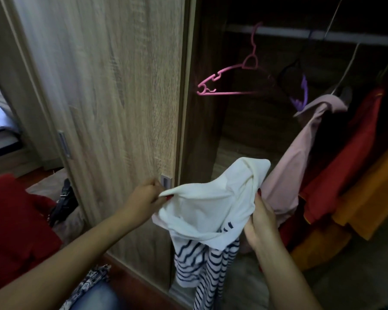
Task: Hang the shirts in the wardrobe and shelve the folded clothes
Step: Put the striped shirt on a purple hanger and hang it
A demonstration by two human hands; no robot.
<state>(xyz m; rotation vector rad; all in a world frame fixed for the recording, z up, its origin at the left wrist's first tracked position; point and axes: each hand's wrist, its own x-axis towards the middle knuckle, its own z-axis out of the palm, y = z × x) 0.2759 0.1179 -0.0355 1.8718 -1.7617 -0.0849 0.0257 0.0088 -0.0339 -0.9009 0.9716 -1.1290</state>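
Wardrobe (pixel 110 86) open, right half of frame: pink shirt (pixel 300 157), red shirt (pixel 345 164) and orange one (pixel 372 193) already hang at right, so partly done. Red pile (pixel 16 220) lower left looks unsorted. Striped white shirt (pixel 211 206), lower centre, isn't on a hanger yet (empty pink hanger (pixel 231 79) upper centre): left hand (pixel 143 198) pinches its edge with curled fingers, right hand (pixel 260 224) grips the other side.

Striped shirt (pixel 207 205) cut off at bottom edge
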